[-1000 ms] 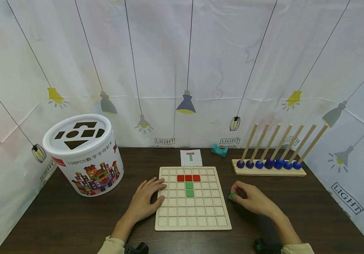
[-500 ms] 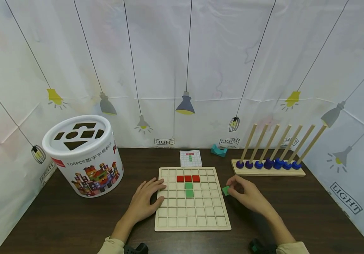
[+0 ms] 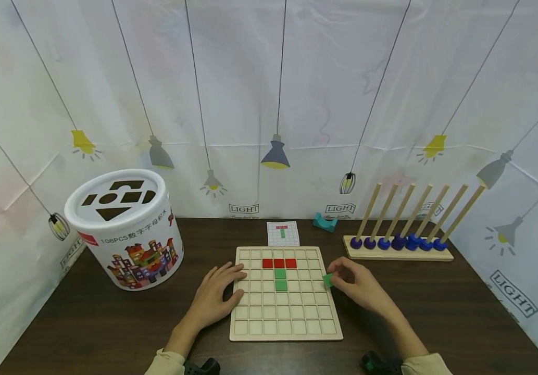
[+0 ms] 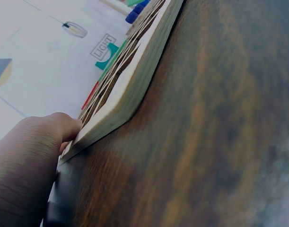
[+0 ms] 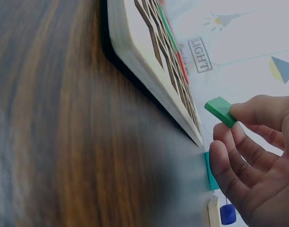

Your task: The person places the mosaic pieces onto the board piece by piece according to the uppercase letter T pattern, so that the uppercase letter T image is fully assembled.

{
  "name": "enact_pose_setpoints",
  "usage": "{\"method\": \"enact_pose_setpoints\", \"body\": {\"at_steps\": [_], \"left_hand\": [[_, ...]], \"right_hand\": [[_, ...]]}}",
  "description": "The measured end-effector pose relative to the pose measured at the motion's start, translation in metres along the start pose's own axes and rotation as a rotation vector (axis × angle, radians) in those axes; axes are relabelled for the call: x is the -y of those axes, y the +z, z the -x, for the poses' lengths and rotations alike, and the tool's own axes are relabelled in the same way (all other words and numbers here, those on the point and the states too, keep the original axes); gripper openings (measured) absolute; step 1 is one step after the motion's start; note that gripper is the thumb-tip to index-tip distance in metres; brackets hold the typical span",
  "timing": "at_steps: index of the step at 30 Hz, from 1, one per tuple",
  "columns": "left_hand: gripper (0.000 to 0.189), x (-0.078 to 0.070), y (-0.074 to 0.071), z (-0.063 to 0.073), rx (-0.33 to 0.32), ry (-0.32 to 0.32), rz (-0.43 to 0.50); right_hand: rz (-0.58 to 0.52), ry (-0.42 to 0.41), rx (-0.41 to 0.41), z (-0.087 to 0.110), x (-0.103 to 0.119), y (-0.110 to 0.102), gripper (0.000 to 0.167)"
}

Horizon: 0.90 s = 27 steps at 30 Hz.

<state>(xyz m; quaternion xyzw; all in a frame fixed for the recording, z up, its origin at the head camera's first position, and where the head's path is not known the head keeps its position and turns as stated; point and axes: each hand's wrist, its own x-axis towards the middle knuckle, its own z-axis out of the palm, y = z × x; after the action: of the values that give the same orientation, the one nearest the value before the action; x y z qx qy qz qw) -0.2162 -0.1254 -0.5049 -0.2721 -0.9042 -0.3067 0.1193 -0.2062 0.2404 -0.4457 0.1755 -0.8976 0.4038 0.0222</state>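
A wooden grid board lies flat on the table, with three red tiles in a row and two green tiles below the middle one. My left hand rests on the board's left edge, fingers spread and fairly straight. At the board's right edge, my right hand pinches a green square tile between thumb and fingertips; in the right wrist view the tile is held tilted. Behind the board lies a small card printed with a red and green T pattern on a grid.
A large white bucket with shaped holes in its lid stands at left. At the back right is a wooden peg rack with blue beads on its pegs. A teal curved block lies near the card. A patterned curtain hangs behind.
My right hand has moved left with the green tile, from the bare table to the board's right edge. The left hand stays in place on the board.
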Motion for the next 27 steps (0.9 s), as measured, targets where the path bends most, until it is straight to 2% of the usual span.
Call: {"method": "enact_pose_setpoints", "body": {"at_steps": [11,27], "left_hand": [[0.037,-0.001,0.0,-0.001,-0.013,0.015,0.017],[0.037,-0.001,0.0,-0.001,-0.008,0.014,0.019]], "right_hand": [[-0.074,0.006,0.055,-0.008,0.013,0.015,0.014],[-0.115,0.015,0.131,-0.013,0.024,0.034,0.009]]}}
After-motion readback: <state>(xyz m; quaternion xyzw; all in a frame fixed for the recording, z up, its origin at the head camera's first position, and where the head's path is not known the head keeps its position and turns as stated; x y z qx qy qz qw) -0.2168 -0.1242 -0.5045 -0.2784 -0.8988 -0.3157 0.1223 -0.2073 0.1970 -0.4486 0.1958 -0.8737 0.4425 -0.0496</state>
